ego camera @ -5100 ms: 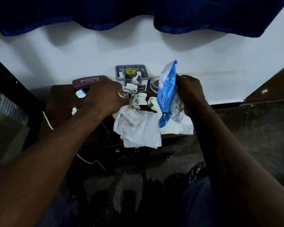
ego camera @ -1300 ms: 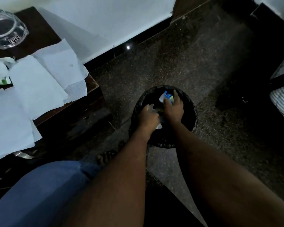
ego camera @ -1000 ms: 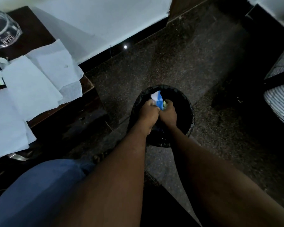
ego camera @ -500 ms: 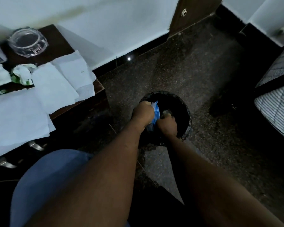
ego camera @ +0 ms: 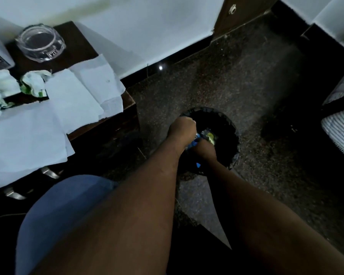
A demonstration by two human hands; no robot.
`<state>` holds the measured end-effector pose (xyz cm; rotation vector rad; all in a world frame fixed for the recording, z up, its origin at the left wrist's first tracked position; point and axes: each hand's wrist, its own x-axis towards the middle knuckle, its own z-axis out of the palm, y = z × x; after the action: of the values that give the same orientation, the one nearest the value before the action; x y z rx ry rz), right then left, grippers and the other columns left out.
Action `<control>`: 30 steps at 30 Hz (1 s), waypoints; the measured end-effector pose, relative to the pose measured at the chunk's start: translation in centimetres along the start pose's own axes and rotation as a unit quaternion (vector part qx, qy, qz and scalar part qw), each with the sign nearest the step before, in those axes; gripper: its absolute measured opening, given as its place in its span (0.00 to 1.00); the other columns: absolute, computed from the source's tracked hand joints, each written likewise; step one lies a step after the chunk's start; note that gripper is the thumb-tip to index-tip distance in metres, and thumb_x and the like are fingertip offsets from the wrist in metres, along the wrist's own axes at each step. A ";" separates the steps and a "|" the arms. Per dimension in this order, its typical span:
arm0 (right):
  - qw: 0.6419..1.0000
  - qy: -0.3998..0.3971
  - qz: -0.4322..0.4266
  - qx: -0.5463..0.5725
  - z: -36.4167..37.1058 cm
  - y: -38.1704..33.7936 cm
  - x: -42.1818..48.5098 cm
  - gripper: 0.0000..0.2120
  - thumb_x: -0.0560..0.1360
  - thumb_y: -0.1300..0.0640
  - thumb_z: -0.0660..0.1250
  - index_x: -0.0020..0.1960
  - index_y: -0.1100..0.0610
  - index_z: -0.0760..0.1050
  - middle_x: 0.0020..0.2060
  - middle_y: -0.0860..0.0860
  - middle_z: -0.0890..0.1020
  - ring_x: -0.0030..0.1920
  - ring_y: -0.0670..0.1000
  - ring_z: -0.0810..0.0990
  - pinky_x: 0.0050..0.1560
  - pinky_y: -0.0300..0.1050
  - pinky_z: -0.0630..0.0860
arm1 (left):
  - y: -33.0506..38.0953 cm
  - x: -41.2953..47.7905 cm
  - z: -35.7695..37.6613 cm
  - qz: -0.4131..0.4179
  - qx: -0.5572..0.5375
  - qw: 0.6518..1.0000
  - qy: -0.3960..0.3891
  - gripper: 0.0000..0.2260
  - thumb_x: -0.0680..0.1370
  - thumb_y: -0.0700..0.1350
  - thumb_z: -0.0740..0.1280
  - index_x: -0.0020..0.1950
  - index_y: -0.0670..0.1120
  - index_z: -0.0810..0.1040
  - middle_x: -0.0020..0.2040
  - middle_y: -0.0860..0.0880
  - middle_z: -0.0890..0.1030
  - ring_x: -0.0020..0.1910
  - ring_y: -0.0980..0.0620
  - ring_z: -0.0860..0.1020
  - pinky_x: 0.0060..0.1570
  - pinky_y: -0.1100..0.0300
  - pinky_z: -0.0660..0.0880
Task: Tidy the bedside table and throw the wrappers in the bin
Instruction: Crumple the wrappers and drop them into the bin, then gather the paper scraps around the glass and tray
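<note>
Hands both down in the bin point(ego camera: 235, 135), which stands on the floor just right of the table point(ego camera: 81, 42). Left hand point(ego camera: 184, 127) clenched, fingers curled on the blue wrapper point(ego camera: 194, 143). Wrapper sits inside the bin mouth, wedged between the two hands, its visible strip running from under the left fist down toward the right hand point(ego camera: 206, 150). Right hand lower, in shadow; fingers hidden, cannot tell if grasping. Judgement: stuffing step, release due next. Crumpled wrappers point(ego camera: 33, 86) lie on the table, well apart from the bin, off to the left; left hand nearer for that reach. Paper sheets point(ego camera: 72, 96) overhang the table edge.
</note>
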<state>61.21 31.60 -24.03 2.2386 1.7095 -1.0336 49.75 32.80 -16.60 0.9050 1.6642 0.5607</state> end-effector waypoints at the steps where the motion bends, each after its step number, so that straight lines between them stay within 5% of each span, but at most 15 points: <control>1: 0.999 0.028 0.012 0.017 -0.5 -0.1 -0.5 0.25 0.77 0.46 0.70 0.69 0.58 0.75 0.61 0.61 0.82 0.61 0.62 0.82 0.54 0.50 0.77 | 0.1 -0.2 -0.1 0.001 0.000 1.000 0.002 0.16 0.82 0.39 0.59 0.63 0.34 0.80 0.61 0.34 0.82 0.62 0.34 0.80 0.63 0.43 0.78; 6: 0.987 0.158 -0.006 0.035 -3.5 -1.7 -3.2 0.17 0.75 0.44 0.66 0.56 0.56 0.78 0.54 0.57 0.82 0.54 0.61 0.82 0.48 0.51 0.77 | 1.6 -2.6 -0.5 0.017 -0.017 0.999 0.043 0.15 0.83 0.44 0.60 0.64 0.39 0.81 0.63 0.37 0.81 0.62 0.37 0.79 0.63 0.45 0.77; 12: 0.972 0.203 -0.065 0.100 -8.6 -4.6 -8.7 0.14 0.75 0.42 0.67 0.46 0.53 0.78 0.43 0.53 0.84 0.44 0.56 0.82 0.40 0.46 0.73 | 4.6 -8.8 -2.9 0.076 -0.035 0.994 0.069 0.17 0.84 0.47 0.61 0.71 0.48 0.77 0.68 0.45 0.79 0.66 0.44 0.77 0.66 0.51 0.73; 16: 0.957 0.222 -0.143 0.121 -11.4 -7.8 -13.4 0.13 0.77 0.44 0.68 0.45 0.54 0.80 0.40 0.51 0.83 0.44 0.54 0.81 0.40 0.44 0.68 | 5.8 -12.8 -6.2 0.131 -0.050 0.980 0.142 0.14 0.83 0.47 0.63 0.68 0.48 0.79 0.66 0.47 0.81 0.65 0.46 0.77 0.63 0.54 0.73; 20: 0.929 0.249 -0.236 0.140 -12.8 -12.7 -18.4 0.12 0.75 0.45 0.69 0.47 0.53 0.83 0.43 0.52 0.86 0.48 0.56 0.84 0.45 0.46 0.75 | 6.1 -16.9 -11.4 0.170 -0.056 0.959 0.220 0.12 0.83 0.46 0.63 0.65 0.49 0.81 0.63 0.48 0.82 0.61 0.46 0.79 0.59 0.55 0.74; 24: 0.901 0.235 -0.331 0.152 -12.7 -19.4 -23.2 0.08 0.77 0.48 0.70 0.46 0.52 0.84 0.46 0.49 0.88 0.49 0.52 0.84 0.43 0.41 0.71 | 3.7 -19.8 -18.4 0.184 -0.037 0.943 0.276 0.10 0.80 0.45 0.63 0.58 0.51 0.83 0.57 0.48 0.84 0.57 0.44 0.81 0.59 0.49 0.79; 30: 0.893 0.141 -0.395 0.166 -7.8 -28.9 -27.7 0.07 0.68 0.48 0.64 0.39 0.48 0.79 0.39 0.50 0.86 0.41 0.56 0.87 0.49 0.51 0.84 | -2.3 -24.2 -29.2 0.140 -0.047 0.930 0.338 0.08 0.79 0.46 0.62 0.49 0.55 0.80 0.54 0.47 0.84 0.53 0.42 0.83 0.55 0.43 0.82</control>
<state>35.49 23.36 6.49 1.9252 2.9032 -1.2481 23.64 14.63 4.28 0.9442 2.1000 1.2452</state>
